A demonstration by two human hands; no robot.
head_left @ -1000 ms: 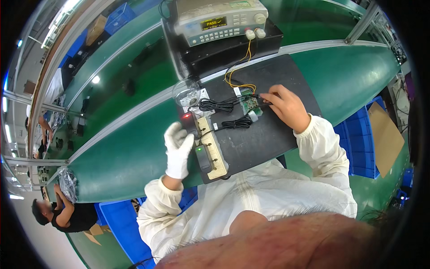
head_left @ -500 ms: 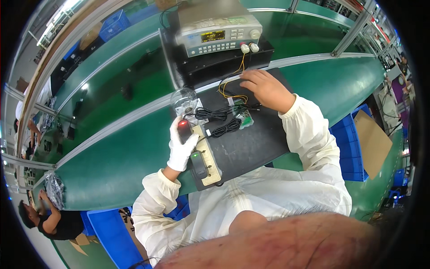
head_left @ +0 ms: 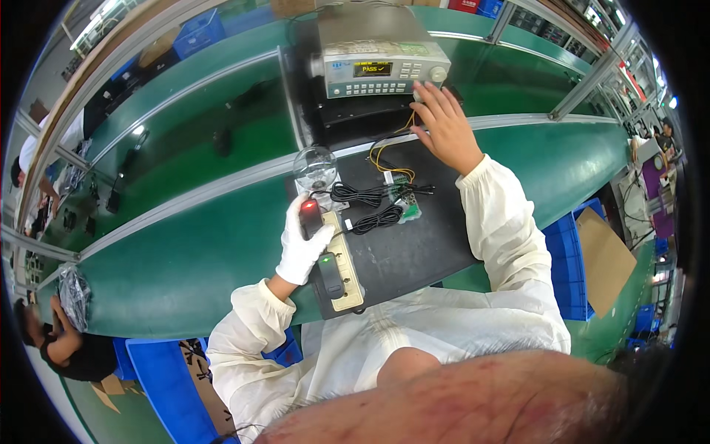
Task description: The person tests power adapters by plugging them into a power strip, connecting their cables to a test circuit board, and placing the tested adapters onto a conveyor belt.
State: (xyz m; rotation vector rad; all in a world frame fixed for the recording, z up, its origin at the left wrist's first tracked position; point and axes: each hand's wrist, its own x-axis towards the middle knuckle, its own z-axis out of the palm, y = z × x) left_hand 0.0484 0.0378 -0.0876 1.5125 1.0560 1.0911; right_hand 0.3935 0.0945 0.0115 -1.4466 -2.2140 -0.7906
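Observation:
My left hand (head_left: 302,248), in a white glove, is closed around a black power adapter (head_left: 310,216) with a red light. That adapter sits at the far end of a cream power strip (head_left: 348,277). Nearer to me on the strip is a second black adapter (head_left: 330,277) with a green light. Bundled black cables (head_left: 377,220) lie beside the strip, partly over a green circuit board (head_left: 409,212). My bare right hand (head_left: 448,132) has its fingers stretched out at the lower right front of a grey bench test instrument (head_left: 384,74), covering its terminals; contact is unclear.
A clear glass bulb (head_left: 316,164) stands just beyond my left hand. Yellow and black wires (head_left: 381,154) run from the instrument to the board. All rests on a black mat (head_left: 421,251). Blue bins (head_left: 566,266) stand right and left of me; other people are at the far left.
My right hand has moved up and away from the wires to the instrument's front. The instrument's screen shows different yellow text. My left hand stays on the adapter. The whole view has shifted slightly.

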